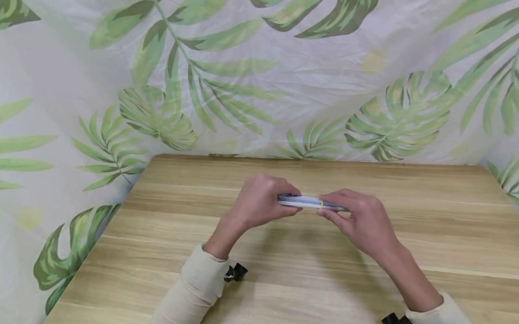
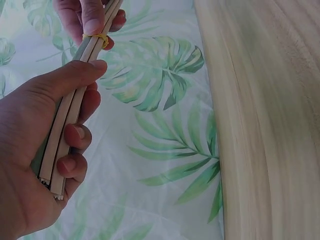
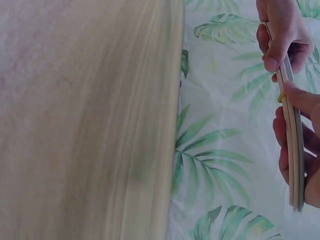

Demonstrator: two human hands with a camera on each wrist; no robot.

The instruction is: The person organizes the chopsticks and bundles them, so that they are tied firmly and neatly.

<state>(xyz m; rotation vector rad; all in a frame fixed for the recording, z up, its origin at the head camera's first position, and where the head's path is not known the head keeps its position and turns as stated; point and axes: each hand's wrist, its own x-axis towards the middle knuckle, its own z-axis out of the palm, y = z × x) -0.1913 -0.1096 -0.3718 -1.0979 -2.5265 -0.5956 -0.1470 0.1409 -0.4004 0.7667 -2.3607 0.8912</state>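
A thin, flat bundle of pale layered strips [image 1: 299, 201] is held level above the wooden table, one hand at each end. My left hand [image 1: 258, 201] grips its left end; in the left wrist view the thumb lies along one side and the fingers curl round the other. Toward the right end, my right hand [image 1: 367, 219] pinches it between thumb and fingers. A yellow rubber band [image 2: 95, 37] goes round the bundle close to the right fingertips. Stacked edges and a darker greenish side show in the wrist views; what the layers are I cannot tell.
Beneath the hands spreads a light wood-grain table [image 1: 303, 297]. Behind and beside it hangs a white cloth [image 1: 311, 84] printed with green leaves. Small black devices [image 1: 236, 272] are worn at both sleeve cuffs.
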